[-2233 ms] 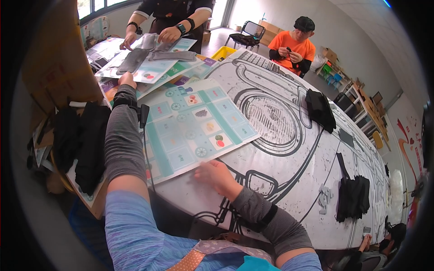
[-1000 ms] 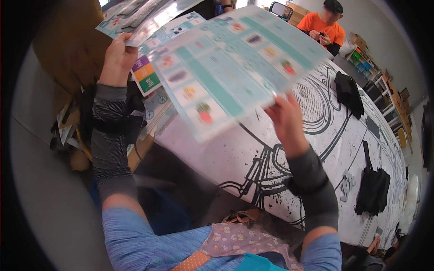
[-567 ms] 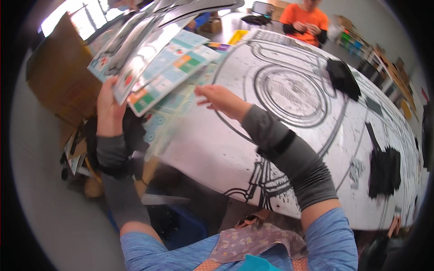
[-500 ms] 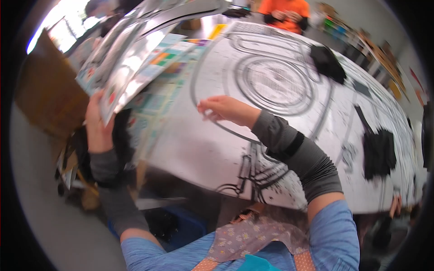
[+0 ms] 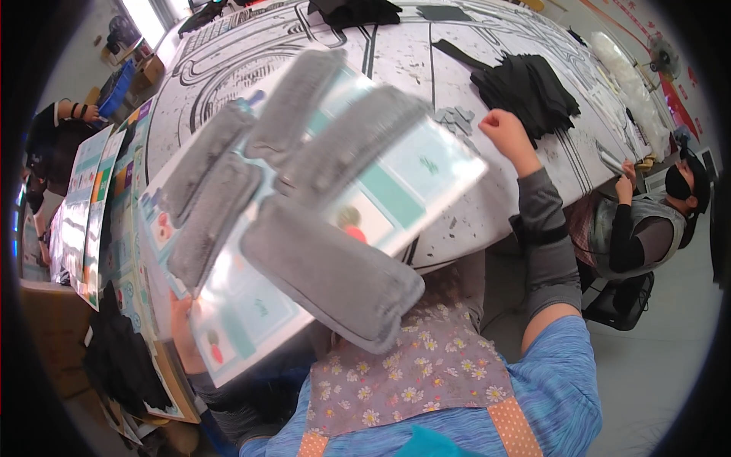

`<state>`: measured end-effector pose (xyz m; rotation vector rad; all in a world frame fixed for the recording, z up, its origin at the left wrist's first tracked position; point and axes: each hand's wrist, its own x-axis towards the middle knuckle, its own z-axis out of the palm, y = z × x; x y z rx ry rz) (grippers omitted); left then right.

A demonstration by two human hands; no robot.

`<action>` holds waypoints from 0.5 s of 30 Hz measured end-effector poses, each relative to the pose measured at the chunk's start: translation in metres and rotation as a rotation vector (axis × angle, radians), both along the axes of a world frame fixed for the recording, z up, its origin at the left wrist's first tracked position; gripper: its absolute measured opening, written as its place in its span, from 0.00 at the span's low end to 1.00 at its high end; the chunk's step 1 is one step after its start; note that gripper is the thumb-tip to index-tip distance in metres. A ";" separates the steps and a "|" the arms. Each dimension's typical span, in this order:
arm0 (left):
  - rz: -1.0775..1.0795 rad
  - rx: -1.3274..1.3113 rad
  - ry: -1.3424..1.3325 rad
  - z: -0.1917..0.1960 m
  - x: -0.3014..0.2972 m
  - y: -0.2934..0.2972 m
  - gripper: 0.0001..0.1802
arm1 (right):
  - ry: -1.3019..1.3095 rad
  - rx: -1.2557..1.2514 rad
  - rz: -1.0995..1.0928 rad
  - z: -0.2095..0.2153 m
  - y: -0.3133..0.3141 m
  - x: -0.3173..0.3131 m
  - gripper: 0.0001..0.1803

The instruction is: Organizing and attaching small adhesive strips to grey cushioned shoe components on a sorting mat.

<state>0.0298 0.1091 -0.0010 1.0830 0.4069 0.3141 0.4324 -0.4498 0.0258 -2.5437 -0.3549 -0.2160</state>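
Observation:
My left hand (image 5: 183, 324) grips the near left edge of a glossy printed board (image 5: 228, 335), white and teal with small red pictures. Several grey plush strips (image 5: 335, 266) lie over it, long and rounded at the ends. The board is held up in front of me, over the near left part of the table; it hides some of my left hand's fingers. My right hand (image 5: 510, 141) is raised above the table to the right of the board, fingers curled in, with no object visible in them. Just left of it are small flat grey pieces (image 5: 455, 118).
The large table (image 5: 411, 68) has black line drawings on its white top. A pile of black fabric pieces (image 5: 533, 91) lies beyond my right hand; more black fabric (image 5: 354, 11) lies farther back. Printed boards (image 5: 84, 206) stand at left. A masked person (image 5: 643, 221) sits at right.
My view has turned to the right. The board and its grey strips have come from the far left to in front of me, still in my left hand. My right hand's fingers have curled in.

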 end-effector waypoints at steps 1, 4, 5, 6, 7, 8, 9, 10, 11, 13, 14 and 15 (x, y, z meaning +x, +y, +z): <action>0.020 -0.049 0.015 -0.001 0.003 -0.016 0.36 | -0.008 -0.003 -0.004 -0.001 -0.006 0.007 0.11; 0.050 -0.105 0.100 -0.010 0.000 -0.036 0.35 | -0.065 -0.052 0.056 -0.021 0.001 0.037 0.13; -0.010 -0.073 0.117 -0.008 0.004 -0.040 0.35 | -0.103 -0.077 0.028 -0.027 0.004 0.049 0.14; -0.063 -0.045 0.135 -0.009 0.006 -0.043 0.34 | -0.141 -0.102 0.008 -0.038 0.008 0.063 0.16; -0.061 -0.048 0.171 -0.001 0.009 -0.049 0.33 | -0.146 -0.157 -0.033 -0.044 0.009 0.074 0.19; -0.045 -0.048 0.210 0.007 0.012 -0.057 0.33 | -0.014 -0.157 -0.067 -0.047 0.016 0.080 0.20; -0.028 -0.070 0.232 0.012 0.014 -0.061 0.32 | -0.006 -0.206 -0.028 -0.050 0.018 0.084 0.19; -0.062 -0.067 0.258 0.014 0.016 -0.058 0.31 | -0.063 -0.218 -0.020 -0.054 0.010 0.093 0.18; -0.055 -0.053 0.263 0.012 0.019 -0.058 0.31 | -0.068 -0.196 -0.010 -0.058 0.004 0.102 0.17; -0.012 -0.033 0.289 0.012 0.019 -0.062 0.32 | -0.024 -0.159 -0.008 -0.049 0.008 0.097 0.14; -0.003 -0.027 0.266 0.004 0.024 -0.064 0.31 | -0.074 -0.175 -0.004 -0.047 0.003 0.097 0.12; 0.016 -0.008 0.242 0.002 0.021 -0.065 0.31 | -0.116 -0.116 0.017 -0.046 0.003 0.095 0.12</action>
